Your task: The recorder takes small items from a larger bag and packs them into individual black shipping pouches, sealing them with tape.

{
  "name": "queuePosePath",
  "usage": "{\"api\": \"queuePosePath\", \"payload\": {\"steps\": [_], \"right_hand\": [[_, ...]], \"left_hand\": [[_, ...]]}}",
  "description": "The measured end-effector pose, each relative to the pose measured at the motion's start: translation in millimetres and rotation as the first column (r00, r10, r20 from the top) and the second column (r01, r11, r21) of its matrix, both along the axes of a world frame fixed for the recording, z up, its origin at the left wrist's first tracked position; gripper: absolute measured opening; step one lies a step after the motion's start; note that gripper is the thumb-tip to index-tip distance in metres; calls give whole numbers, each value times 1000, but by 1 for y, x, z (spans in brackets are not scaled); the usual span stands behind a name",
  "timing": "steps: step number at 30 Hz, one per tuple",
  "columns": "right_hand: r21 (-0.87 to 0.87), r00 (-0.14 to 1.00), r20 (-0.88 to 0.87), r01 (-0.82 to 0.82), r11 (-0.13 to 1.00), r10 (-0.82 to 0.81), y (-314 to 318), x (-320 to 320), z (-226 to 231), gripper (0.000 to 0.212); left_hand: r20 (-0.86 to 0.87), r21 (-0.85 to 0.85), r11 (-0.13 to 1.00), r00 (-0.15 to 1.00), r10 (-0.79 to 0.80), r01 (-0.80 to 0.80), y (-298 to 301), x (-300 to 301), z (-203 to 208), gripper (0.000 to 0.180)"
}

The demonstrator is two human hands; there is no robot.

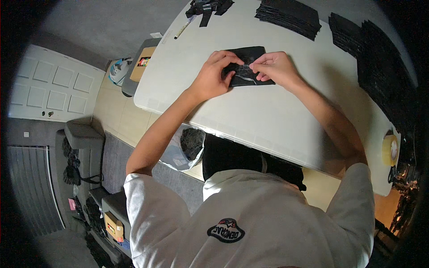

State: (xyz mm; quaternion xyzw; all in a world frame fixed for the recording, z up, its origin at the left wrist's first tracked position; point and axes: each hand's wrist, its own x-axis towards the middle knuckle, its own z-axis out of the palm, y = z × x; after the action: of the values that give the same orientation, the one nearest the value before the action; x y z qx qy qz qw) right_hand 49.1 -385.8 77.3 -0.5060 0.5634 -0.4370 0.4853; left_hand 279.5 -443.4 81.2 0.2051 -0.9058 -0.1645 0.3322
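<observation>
White tabletop (250, 111) takes up the upper middle and right of the frame, its edges bowed by the lens. Pale short-sleeved shirt (286, 223) on the person, bottom centre, dark emblem on it. White panelled door (56, 85) at the left, beyond the tabletop. Long pile of black sheets or packets (380, 80) down the upper right edge; single pieces hard to tell apart. Neater black stack (288, 18) at top, right of centre, its layers fanned slightly. Clear bag (172, 154) with dark contents, just below the tabletop's near edge, left of centre. Black heap (208, 7) of strip-like pieces, top of frame, left of centre.

Black packet (250, 52), flat and glossy, lies on the tabletop in the upper centre, between both hands. Left hand (210, 73) at its left end: thumb and forefinger moderately wide apart, touching the packet; cannot tell whether they grip it. Right hand (281, 69) at its right side: thumb and forefinger narrow, pinching at the packet's shiny surface. Yellowish tape roll (390, 150) at the tabletop's far right. Slim pale marker (184, 28), upper left of the tabletop, near the heap.
</observation>
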Motion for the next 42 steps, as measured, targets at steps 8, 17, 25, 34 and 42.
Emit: {"api": "queuePosePath", "payload": {"steps": [8,17,25,34,42], "right_hand": [[48,993,-117,-3,999,8,-2,4,5,22],[-121,965,-252,37,992,-67,10,5,12,37],[-457,421,-877,-589,666,-230,29,12,8,64],[-193,279,-960,-679,708,6,31,1,5,82],[-66,348,-917,-619,782,197,20,3,21,74]], "left_hand": [[82,-32,998,996,-44,46,-4,1,-4,32],[80,-10,998,995,-53,54,-6,2,-5,30],[16,234,972,1000,-10,6,-2,3,2,44],[26,186,982,1000,-6,1,-4,8,12,65],[187,266,963,982,-16,-35,-13,9,14,79]]}}
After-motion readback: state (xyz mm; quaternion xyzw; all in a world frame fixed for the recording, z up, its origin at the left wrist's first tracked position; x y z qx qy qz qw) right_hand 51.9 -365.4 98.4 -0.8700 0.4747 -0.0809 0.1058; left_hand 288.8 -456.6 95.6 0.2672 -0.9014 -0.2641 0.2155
